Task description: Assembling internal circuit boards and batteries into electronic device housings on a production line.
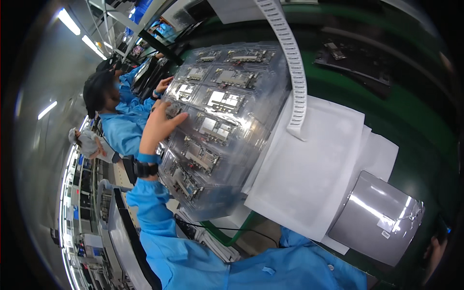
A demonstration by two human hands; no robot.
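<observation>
A clear plastic tray (212,200) bears rows of circuit boards (224,100), several with silvery metal shields. Over its left edge my left hand (160,125) reaches, thumb stretched away from the fingers, with a circuit board (175,110) beneath and between them; I cannot make out a firm grip on it. At the far lower right, partly cut off and in shade, my right hand (436,256) is closed around a dark handheld device (442,229) showing a small blue light. Beside that hand lies a flat grey panel (372,208) with shiny film and a small label.
White sheets (314,169) lie between tray and panel. A long strip of labels (292,63) hangs across the tray's right side. On the green bench, a dark plate (353,67) carries a small board. Co-workers in blue (123,125) sit at the left. A black cable (227,227) runs below the tray.
</observation>
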